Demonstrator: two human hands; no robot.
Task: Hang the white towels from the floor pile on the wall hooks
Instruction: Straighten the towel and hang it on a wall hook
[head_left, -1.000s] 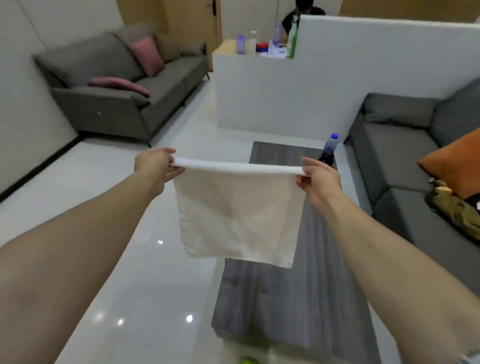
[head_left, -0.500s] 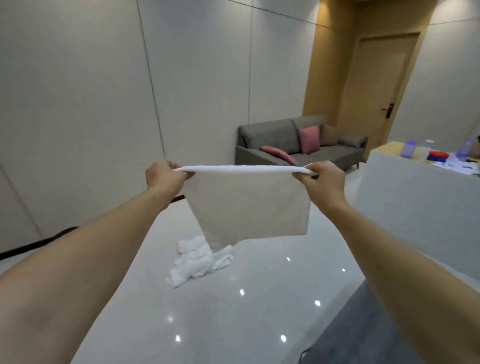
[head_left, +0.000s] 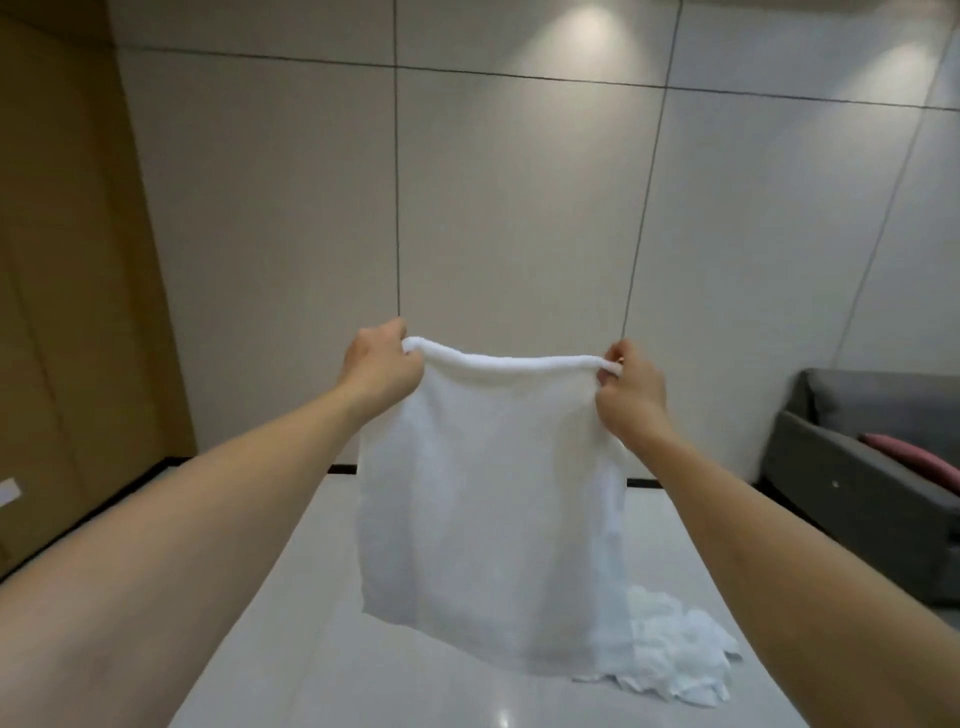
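Note:
A white towel (head_left: 483, 499) hangs spread out in front of me, held up by its top edge. My left hand (head_left: 379, 366) pinches the top left corner and my right hand (head_left: 631, 392) pinches the top right corner. The edge between them sags slightly. Behind the towel's lower right, a pile of white towels (head_left: 675, 654) lies on the glossy floor, partly hidden by the held towel. No wall hooks show on the panelled wall (head_left: 519, 208) ahead.
A grey sofa (head_left: 872, 467) with a pink cushion (head_left: 914, 457) stands at the right. A wooden panel (head_left: 62, 312) covers the left wall. The pale tiled floor (head_left: 322, 623) runs up to a dark skirting line.
The view has swung left from the table and sofas to face the panelled wall. Both hands still hold the towel's top corners, now nearer together. The floor pile now lies at lower right.

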